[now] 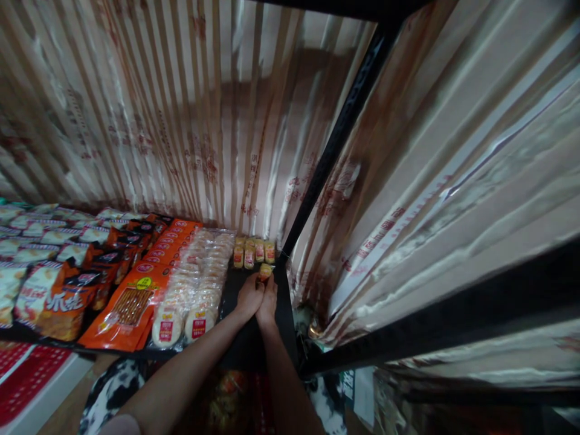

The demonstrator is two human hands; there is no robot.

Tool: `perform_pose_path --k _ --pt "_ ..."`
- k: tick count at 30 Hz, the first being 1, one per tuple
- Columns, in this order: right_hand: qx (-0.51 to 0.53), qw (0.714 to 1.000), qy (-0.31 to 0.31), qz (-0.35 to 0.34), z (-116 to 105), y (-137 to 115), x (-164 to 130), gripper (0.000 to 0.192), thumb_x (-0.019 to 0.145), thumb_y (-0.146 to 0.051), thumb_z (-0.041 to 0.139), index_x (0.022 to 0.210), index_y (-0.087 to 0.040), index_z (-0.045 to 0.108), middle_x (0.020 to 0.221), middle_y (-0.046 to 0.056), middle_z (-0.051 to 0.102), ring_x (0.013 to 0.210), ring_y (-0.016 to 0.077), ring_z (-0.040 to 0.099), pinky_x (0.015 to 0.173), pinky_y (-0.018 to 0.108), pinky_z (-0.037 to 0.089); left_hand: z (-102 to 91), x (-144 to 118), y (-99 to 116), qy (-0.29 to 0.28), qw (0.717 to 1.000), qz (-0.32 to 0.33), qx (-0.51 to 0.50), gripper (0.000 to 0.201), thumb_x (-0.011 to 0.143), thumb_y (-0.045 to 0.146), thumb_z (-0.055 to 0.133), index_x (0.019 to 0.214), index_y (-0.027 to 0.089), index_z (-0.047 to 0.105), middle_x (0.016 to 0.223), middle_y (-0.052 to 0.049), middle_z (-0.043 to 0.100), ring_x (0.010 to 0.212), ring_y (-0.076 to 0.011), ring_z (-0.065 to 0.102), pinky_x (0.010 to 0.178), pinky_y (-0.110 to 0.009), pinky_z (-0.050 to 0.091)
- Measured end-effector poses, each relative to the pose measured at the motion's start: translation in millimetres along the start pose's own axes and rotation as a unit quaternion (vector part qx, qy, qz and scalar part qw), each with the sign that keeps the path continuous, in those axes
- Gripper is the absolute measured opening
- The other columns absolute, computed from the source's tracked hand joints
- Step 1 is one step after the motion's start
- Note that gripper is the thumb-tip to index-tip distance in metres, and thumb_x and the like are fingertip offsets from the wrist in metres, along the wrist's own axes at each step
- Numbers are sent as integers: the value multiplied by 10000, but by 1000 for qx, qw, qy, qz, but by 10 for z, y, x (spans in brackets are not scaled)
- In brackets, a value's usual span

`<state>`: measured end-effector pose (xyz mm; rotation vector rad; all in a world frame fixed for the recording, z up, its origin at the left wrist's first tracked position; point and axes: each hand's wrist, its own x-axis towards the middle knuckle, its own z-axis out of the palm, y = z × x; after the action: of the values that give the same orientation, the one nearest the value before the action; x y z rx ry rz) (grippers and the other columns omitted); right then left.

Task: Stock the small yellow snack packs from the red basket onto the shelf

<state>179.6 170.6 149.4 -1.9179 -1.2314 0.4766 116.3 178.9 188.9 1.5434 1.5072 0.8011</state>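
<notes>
The fingers [261, 284] of both hands, the left hand [249, 297] and the right hand [268, 302], are pinching one small snack packet [265, 271] together, holding it just in front of a short row of matching packets [254, 252] standing at the back of the dark shelf [244, 344]. Pushed in carelessly, it could be tipping that tight row over like dominoes. Round rice-cracker bags [194, 284] and orange snack bags [136, 302] are lying flat alongside, each sealed with its contents inside.

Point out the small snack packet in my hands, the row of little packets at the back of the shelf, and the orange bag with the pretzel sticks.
small snack packet [265, 271], head view, its top end above the fingers.
row of little packets [254, 252], head view, middle of the row.
orange bag [131, 305], head view, its clear window.
</notes>
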Motion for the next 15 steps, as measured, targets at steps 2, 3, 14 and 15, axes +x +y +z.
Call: perform_pose_path --k 2,3,14,15 --pt "-8 1000 -2 4 21 4 43 553 808 -205 378 1349 -92 353 1175 182 531 995 228 574 811 302 448 3 40 6 1 1000 4 -1 371 812 166 432 1169 140 530 1182 -101 592 1102 -186 539 968 -290 386" --pt "-14 1000 -6 5 32 3 63 567 806 -210 386 1357 -85 338 1169 183 534 1002 231 573 819 303 445 3 57 10 2 1000 6 -3 375 810 160 430 1169 130 532 1182 -108 591 1102 -189 538 968 -292 386" --pt "-28 999 4 -15 162 10 274 583 797 -186 378 1372 -108 316 1122 157 567 981 218 569 813 295 431 -30 210 120 0 1000 -17 -7 372 817 152 426 1168 135 549 1227 -102 569 1137 -179 521 997 -271 358" --pt "-29 999 3 -20 172 16 290 571 797 -180 377 1362 -117 336 1119 154 570 988 218 564 813 291 427 -26 226 120 3 1000 -14 -8 365 817 155 431 1159 149 558 1225 -93 573 1134 -175 523 995 -267 360"
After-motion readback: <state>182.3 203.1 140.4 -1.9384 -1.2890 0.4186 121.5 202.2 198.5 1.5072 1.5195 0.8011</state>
